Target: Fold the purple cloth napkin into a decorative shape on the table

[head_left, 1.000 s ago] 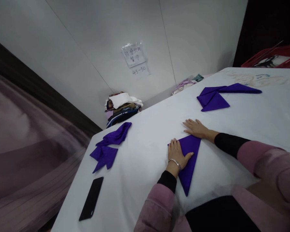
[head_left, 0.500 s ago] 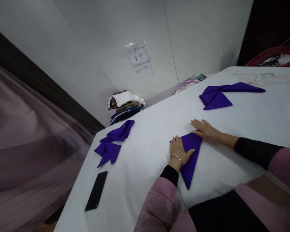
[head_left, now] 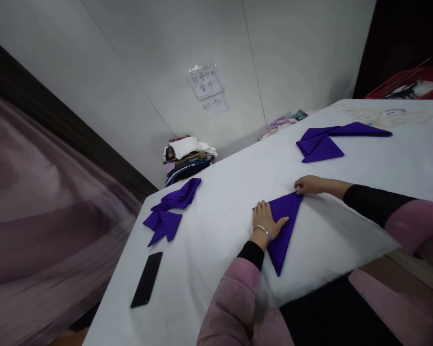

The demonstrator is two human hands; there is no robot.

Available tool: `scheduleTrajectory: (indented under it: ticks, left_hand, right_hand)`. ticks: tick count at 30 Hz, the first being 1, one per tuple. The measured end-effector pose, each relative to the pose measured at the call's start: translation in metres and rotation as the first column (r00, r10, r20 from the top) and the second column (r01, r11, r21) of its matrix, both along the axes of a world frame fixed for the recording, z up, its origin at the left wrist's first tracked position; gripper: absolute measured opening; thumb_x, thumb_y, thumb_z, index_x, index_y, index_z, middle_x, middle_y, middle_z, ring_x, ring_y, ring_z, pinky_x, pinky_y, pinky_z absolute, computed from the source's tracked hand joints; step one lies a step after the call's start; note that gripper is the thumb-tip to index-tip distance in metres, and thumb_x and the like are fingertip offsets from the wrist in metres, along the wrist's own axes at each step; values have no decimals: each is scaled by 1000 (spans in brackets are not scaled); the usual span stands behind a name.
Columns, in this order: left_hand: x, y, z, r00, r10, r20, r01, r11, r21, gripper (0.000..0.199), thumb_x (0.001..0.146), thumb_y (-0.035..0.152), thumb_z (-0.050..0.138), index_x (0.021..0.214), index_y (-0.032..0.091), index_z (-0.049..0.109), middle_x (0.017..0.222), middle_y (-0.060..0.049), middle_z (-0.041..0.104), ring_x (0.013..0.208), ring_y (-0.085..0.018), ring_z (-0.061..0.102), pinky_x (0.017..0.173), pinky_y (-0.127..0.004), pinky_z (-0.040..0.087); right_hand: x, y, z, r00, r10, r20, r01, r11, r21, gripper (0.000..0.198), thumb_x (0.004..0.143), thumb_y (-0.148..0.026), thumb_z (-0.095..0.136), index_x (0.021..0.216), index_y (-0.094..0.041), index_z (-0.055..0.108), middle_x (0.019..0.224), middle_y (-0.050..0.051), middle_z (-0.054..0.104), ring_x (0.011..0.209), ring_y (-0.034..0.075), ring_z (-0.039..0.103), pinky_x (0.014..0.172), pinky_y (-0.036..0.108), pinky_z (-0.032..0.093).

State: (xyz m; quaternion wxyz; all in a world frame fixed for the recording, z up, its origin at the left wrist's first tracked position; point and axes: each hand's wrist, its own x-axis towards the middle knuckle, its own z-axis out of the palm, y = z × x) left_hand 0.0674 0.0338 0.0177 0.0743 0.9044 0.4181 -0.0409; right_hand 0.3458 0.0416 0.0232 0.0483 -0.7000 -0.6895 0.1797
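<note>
A purple cloth napkin (head_left: 283, 238), folded into a triangle, lies on the white-covered table (head_left: 216, 269) in front of me. My left hand (head_left: 266, 221) rests flat on its left part, fingers stretched out and thumb apart, with a silver bracelet at the wrist. At the triangle's upper right corner, my right hand (head_left: 308, 185) is closed, thumb and fingers pinching the napkin's tip. Farther back to the right lies another folded purple napkin (head_left: 323, 146) with a long narrow tail.
Folded purple cloths (head_left: 166, 223) lie at the table's left, with a black phone (head_left: 146, 279) nearer me. Beyond the far edge are a stack of clothes (head_left: 187, 158) and more fabric (head_left: 279, 126). A red basket (head_left: 389, 86) stands at the back right. Handwritten paper signs (head_left: 206, 81) hang on the wall.
My right hand has gone from spread flat by the upper right corner to pinching that corner. My left hand stays pressed on the napkin.
</note>
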Motion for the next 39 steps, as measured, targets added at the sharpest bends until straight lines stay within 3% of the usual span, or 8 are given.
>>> scheduleTrajectory:
  ticks: [6,11,15,20,24,27,32,39]
  left_hand:
    - [0,-2,-2,1000,5,-5,-5,1000,6,96,78,77,7,147,10,19,155,-11,15,143,-28,10,117,-44,15]
    - [5,3,-2,999,37,-5,-37,999,16,99,78,76,6,146,7,21,155,-14,16,143,-29,11,117,-43,15]
    - [15,18,-3,995,102,-14,-102,995,11,100,78,76,5,145,5,22,154,-15,17,142,-30,11,117,-44,14]
    - [21,32,-6,986,164,4,-164,986,41,99,78,75,5,145,4,23,154,-15,17,142,-29,11,117,-44,13]
    - [20,32,-8,986,163,19,-164,985,59,98,78,74,4,145,5,23,154,-15,18,142,-29,12,117,-44,13]
    - [20,32,-9,987,160,16,-161,986,46,98,79,74,5,145,4,22,154,-16,17,142,-30,11,117,-44,12]
    - [21,34,-11,987,163,7,-164,986,38,95,80,72,8,146,5,21,155,-15,15,143,-29,9,117,-43,10]
    - [20,34,-10,985,169,36,-170,985,25,90,82,69,13,146,6,22,155,-14,15,143,-28,9,117,-42,10]
  right_hand:
    - [-2,5,5,999,25,-40,-30,992,-122,21,64,-35,62,75,-19,71,71,6,69,67,22,63,60,32,46]
    - [1,24,11,997,25,-77,-35,989,-143,19,69,-34,61,75,-19,69,61,4,66,58,18,60,55,29,44]
    - [-1,54,17,999,-3,-52,1,999,-43,21,72,-33,60,83,-18,71,70,6,69,67,21,64,63,31,47]
    - [-15,68,4,997,-74,-3,73,981,177,37,79,-33,52,108,-15,67,107,14,68,100,29,61,85,39,47]
    - [-37,47,-18,995,-99,-9,97,944,316,56,88,-42,38,136,-12,46,142,16,43,132,29,36,106,44,32]
    - [-56,20,-34,1000,-15,-24,23,924,382,65,90,-54,30,143,-17,35,149,13,32,139,29,21,110,52,23]
    - [-76,-24,-47,993,117,-6,-108,938,329,72,88,-63,29,145,-19,31,150,14,29,139,30,20,111,56,16]
    - [-91,-73,-53,957,290,7,-271,888,371,72,89,-59,37,147,-19,25,148,15,32,138,28,23,111,55,17]
